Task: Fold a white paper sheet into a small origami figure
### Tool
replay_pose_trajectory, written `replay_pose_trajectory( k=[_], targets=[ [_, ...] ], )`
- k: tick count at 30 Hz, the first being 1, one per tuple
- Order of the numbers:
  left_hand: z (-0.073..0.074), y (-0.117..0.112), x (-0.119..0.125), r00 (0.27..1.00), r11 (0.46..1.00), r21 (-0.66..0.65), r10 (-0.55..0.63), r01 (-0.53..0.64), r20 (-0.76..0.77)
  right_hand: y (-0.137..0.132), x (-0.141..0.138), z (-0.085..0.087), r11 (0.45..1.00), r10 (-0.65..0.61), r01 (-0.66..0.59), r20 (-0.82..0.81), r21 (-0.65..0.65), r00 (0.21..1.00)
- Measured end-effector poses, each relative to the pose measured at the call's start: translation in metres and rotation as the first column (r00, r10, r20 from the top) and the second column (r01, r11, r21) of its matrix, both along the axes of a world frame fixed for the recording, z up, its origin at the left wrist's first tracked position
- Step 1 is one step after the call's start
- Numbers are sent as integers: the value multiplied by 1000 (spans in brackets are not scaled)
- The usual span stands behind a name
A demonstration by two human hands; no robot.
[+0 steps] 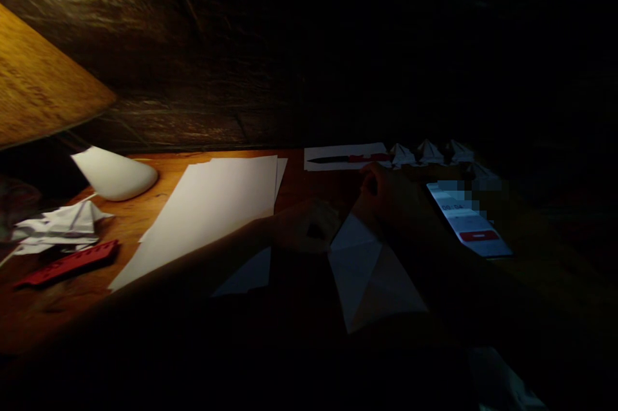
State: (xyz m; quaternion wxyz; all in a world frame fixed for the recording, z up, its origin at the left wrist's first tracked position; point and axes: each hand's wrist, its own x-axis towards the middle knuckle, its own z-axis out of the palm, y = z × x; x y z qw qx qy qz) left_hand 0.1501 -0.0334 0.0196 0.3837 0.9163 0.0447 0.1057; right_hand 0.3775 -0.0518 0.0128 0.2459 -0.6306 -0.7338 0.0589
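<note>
A creased sheet of white paper (367, 276), partly folded, lies on the wooden table (299, 182) right in front of me. My right hand (391, 195) is over its upper tip, in deep shadow. My left hand (304, 227) is curled beside its left corner, with the fingers close to the paper. The dimness hides whether either hand grips the sheet. A smaller white paper piece (246, 272) shows below my left forearm. To the right of my right hand lies a smartphone (468, 221) with a lit timer screen and a red button.
A stack of white paper (207, 218) lies to the left. Along the far edge are a black-and-red knife (347, 158) on a white sheet and several folded paper shapes (429, 152). At left are crumpled paper (62, 224), a red ruler (67, 263) and a lamp shade (38, 76).
</note>
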Motion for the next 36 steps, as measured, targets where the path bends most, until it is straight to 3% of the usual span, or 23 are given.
replay_pose_trajectory(
  k=[12,17,20,22,24,26,29,33,36],
  targets=[
    [1,2,0,1000,1000,8,-15,15,-28,1,-4,-6,998,-59,59,-22,2,998],
    [-1,-2,-3,990,991,16,132,-133,38,4,2,-8,999,-34,33,-30,-4,999],
    [-4,-7,-3,932,929,88,353,-359,83,2,5,-6,1000,-28,28,-44,-10,999],
    [-6,-13,0,885,847,265,459,-461,75,-1,5,-2,1000,-10,9,-46,-19,999],
    [-7,-18,4,889,792,440,457,-424,33,-5,5,3,1000,7,-8,-43,-25,999],
    [-9,-22,7,890,753,528,455,-392,11,-8,6,7,999,16,-17,-42,-31,999],
    [-13,-23,7,868,737,521,496,-430,15,-9,8,9,999,34,-35,-59,-27,998],
    [-19,-17,3,808,734,396,587,-551,35,-5,14,2,998,62,-63,-106,-5,992],
    [-22,-16,2,775,699,392,630,-598,59,2,19,-5,996,75,-81,-223,-21,972]
  ],
)
